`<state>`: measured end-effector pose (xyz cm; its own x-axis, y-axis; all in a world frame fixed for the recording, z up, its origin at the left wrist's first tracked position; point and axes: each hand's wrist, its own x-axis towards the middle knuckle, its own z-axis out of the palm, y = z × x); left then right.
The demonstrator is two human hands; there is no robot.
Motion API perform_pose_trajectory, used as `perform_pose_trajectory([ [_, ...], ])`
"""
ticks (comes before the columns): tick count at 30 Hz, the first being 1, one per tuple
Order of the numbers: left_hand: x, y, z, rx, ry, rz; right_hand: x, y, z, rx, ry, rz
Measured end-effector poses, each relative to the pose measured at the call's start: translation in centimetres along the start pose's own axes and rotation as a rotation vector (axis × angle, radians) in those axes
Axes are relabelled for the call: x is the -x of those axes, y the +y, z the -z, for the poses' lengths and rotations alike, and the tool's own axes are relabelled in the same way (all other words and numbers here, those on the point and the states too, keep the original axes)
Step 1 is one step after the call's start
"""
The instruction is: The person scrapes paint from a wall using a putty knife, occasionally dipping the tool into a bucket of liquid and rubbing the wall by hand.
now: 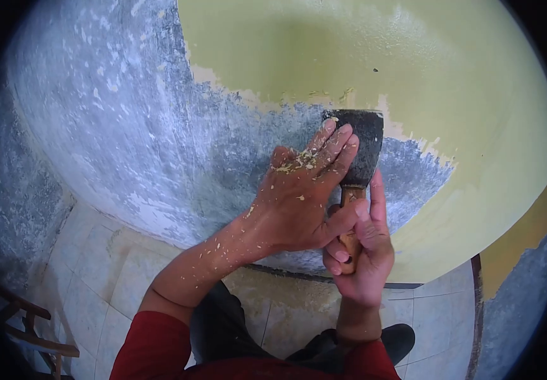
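The scraper (367, 152) seems stiff and rather light, best taken by its wooden handle (353, 195), where the right hand's grip (378, 253) is closed, while the left hand (292, 193) lies open against its blade (371, 126).

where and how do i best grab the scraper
I'd grip the scraper by its wooden handle, coming from below: the slim handle points down toward the person, while the blade is broad and flat, its wide edge up against the wall.
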<state>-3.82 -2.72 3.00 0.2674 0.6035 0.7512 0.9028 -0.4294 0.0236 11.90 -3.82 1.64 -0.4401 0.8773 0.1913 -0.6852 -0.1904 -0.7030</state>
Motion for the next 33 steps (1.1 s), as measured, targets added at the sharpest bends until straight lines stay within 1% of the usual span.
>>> perform_pose_trajectory([
  [2,1.2,-0.2,-0.9,0.01,-0.033,-0.023,0.6,1.7,1.2,0.008,0.024,0.052],
  [3,0.6,-0.6,-0.8,-0.002,-0.026,-0.03,0.1,1.7,1.2,0.028,-0.033,0.057],
  [5,-0.5,-0.6,-0.7,-0.02,0.038,0.008,-1.6,1.3,1.0,0.04,-0.047,0.079],
  [6,-0.7,-0.3,-0.3,-0.015,0.029,0.008,-1.9,1.0,0.6,0.05,-0.048,0.103],
  [7,-1.0,0.0,0.4,-0.026,0.013,0.002,-1.1,0.6,-0.8,0.049,-0.005,0.081],
  [10,0.4,-0.1,0.0,-0.036,-0.056,-0.006,0.7,1.1,0.3,-0.03,-0.009,0.044],
  [12,0.8,0.0,-0.7,0.017,-0.076,-0.026,0.2,0.8,0.5,0.002,-0.013,0.045],
  [13,0.3,0.0,-0.7,0.055,0.004,-0.015,0.2,0.7,0.6,0.043,0.008,0.02],
  [14,-0.2,-0.1,-0.3,0.053,0.009,-0.019,0.0,0.5,0.2,0.045,0.004,0.026],
  [16,-0.9,0.3,0.8,-0.05,-0.04,-0.009,0.0,0.2,-0.9,0.031,-0.016,0.048],
  [19,0.7,0.4,-0.5,0.012,-0.028,-0.003,0.7,2.3,0.7,0.097,0.028,0.05],
  [20,0.5,0.2,-0.8,0.001,-0.02,-0.018,0.2,2.2,0.9,0.092,0.016,0.066],
  [22,0.0,0.3,-0.8,0.01,0.021,0.004,-0.5,1.6,0.8,-0.013,0.0,0.064],
  [24,-0.8,0.2,-0.4,-0.019,0.019,0.004,-0.6,1.3,-0.2,0.05,0.016,0.077],
  [26,-0.4,0.1,-0.2,0.003,-0.009,-0.009,0.1,1.8,-0.5,0.006,0.055,0.084],
  [27,0.1,0.2,-0.5,-0.007,-0.013,-0.015,0.4,2.2,0.0,0.026,0.0,0.07],
  [28,0.3,0.1,-0.9,0.02,0.001,-0.014,-0.2,2.2,0.3,0.014,-0.01,0.084],
  [30,-0.1,0.2,-0.8,0.055,0.023,-0.004,-1.4,1.4,0.5,0.046,0.03,0.07],
  [32,-1.6,0.2,0.4,-0.014,0.04,0.006,-1.4,1.2,-0.6,0.113,0.007,0.103],
  [33,-1.4,0.1,0.5,0.007,0.006,0.014,-0.9,1.3,-0.9,0.101,0.02,0.086],
])
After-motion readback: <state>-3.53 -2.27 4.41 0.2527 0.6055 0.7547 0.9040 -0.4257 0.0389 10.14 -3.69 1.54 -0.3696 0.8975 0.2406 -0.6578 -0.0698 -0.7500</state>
